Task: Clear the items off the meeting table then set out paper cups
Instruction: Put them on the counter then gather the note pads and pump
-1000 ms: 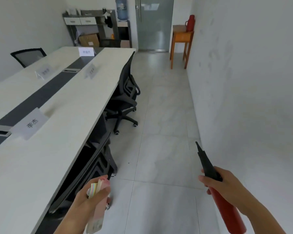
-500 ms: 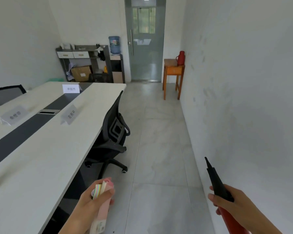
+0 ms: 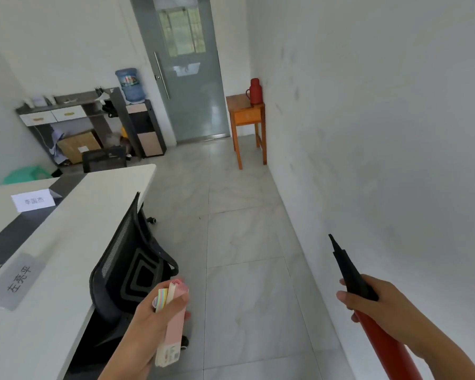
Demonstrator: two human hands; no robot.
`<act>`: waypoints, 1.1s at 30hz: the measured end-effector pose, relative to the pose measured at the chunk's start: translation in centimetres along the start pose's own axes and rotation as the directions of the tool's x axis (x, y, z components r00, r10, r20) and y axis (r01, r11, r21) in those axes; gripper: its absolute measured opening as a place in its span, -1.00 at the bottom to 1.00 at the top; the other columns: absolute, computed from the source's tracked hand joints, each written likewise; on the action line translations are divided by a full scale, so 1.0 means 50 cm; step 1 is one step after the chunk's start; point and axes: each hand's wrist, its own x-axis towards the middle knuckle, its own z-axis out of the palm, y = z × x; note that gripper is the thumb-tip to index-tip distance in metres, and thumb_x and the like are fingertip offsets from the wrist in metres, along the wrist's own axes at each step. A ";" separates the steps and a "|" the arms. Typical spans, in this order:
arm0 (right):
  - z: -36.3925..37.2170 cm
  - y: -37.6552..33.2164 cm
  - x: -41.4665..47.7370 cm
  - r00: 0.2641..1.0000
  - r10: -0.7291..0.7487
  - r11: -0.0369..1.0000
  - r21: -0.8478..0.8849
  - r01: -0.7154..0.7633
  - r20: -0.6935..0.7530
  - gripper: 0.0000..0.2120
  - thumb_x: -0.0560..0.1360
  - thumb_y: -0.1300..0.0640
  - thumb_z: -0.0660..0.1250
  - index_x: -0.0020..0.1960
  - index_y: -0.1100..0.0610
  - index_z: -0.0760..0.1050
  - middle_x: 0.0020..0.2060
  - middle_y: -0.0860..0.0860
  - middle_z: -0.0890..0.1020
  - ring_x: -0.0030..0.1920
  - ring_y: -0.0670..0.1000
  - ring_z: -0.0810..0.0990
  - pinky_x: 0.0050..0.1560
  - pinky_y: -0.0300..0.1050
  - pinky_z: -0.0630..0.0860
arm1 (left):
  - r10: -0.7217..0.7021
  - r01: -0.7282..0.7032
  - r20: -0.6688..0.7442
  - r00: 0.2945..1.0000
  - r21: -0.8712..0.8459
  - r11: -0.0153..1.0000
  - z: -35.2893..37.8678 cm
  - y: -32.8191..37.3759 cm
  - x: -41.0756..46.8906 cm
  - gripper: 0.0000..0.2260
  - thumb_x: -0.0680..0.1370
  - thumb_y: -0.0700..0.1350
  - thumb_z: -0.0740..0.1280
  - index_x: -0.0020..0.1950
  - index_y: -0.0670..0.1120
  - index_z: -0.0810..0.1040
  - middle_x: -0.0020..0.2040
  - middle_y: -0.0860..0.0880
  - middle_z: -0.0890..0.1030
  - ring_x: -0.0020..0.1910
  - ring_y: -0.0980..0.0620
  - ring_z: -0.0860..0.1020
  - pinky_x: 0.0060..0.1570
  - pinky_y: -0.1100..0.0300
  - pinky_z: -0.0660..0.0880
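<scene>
Seen only as left hand [image 3: 154, 325] with left forearm [image 3: 118, 366] and right hand [image 3: 381, 305] with right forearm [image 3: 447, 355], bare all the way to the lower edge. Slim wrists, smooth knuckles. Too blurred at the fingertips to tell nails.

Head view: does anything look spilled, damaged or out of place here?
Nothing stands out. The left hand grips a pink packet, the right hand a red-and-black pump. The chair sits tucked at the table; the floor shows no spill.
</scene>
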 end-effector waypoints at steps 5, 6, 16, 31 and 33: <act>-0.054 -0.116 0.273 0.998 -0.050 0.999 0.005 0.050 0.028 -0.77 0.44 -0.01 0.45 0.04 0.04 0.56 -0.19 0.16 0.69 -0.24 0.13 0.72 -0.25 -0.18 0.54 | -0.014 0.014 -0.016 1.000 0.009 1.000 0.067 0.089 0.200 -0.71 0.40 -0.15 0.50 0.10 0.03 0.62 0.10 -0.28 0.61 -0.03 -0.27 0.66 -0.06 -0.03 0.51; -0.061 -0.143 0.325 0.997 -0.061 0.998 -0.012 0.062 0.047 -0.78 0.44 -0.01 0.45 0.03 0.03 0.56 -0.18 0.15 0.69 -0.24 0.12 0.72 -0.26 -0.19 0.53 | -0.019 0.019 -0.035 0.999 0.006 1.000 0.073 0.105 0.232 -0.67 0.35 -0.09 0.51 0.10 0.05 0.62 0.09 -0.27 0.62 -0.02 -0.27 0.65 -0.04 -0.04 0.51; -0.054 -0.344 0.822 0.978 -0.098 0.989 -0.088 0.116 0.182 -0.80 0.45 0.00 0.44 0.05 -0.01 0.56 -0.20 0.13 0.70 -0.28 0.05 0.72 -0.26 -0.20 0.50 | -0.048 0.037 -0.189 0.981 -0.062 0.997 0.081 0.214 0.647 -0.48 0.17 0.02 0.52 0.11 0.00 0.60 0.06 -0.36 0.58 -0.05 -0.32 0.64 -0.25 0.05 0.59; -0.085 -0.661 1.532 0.989 -0.092 0.993 -0.057 0.099 0.114 -0.79 0.46 0.02 0.43 0.07 0.02 0.56 -0.20 0.13 0.69 -0.26 0.09 0.72 -0.23 -0.20 0.53 | -0.004 -0.003 -0.090 0.996 -0.078 0.997 0.143 0.517 1.458 -0.48 0.11 0.10 0.50 0.06 0.09 0.64 0.05 -0.22 0.63 -0.13 -0.12 0.68 -0.06 -0.01 0.52; -0.077 -0.687 1.641 0.987 -0.095 0.993 -0.062 0.104 0.130 -0.80 0.46 0.02 0.44 0.06 0.00 0.55 -0.17 0.16 0.69 -0.25 0.09 0.72 -0.26 -0.23 0.52 | -0.005 -0.003 -0.108 0.994 -0.075 0.997 0.151 0.533 1.560 -0.47 0.09 0.11 0.50 0.05 0.09 0.64 0.06 -0.23 0.63 -0.14 -0.13 0.68 -0.06 -0.02 0.52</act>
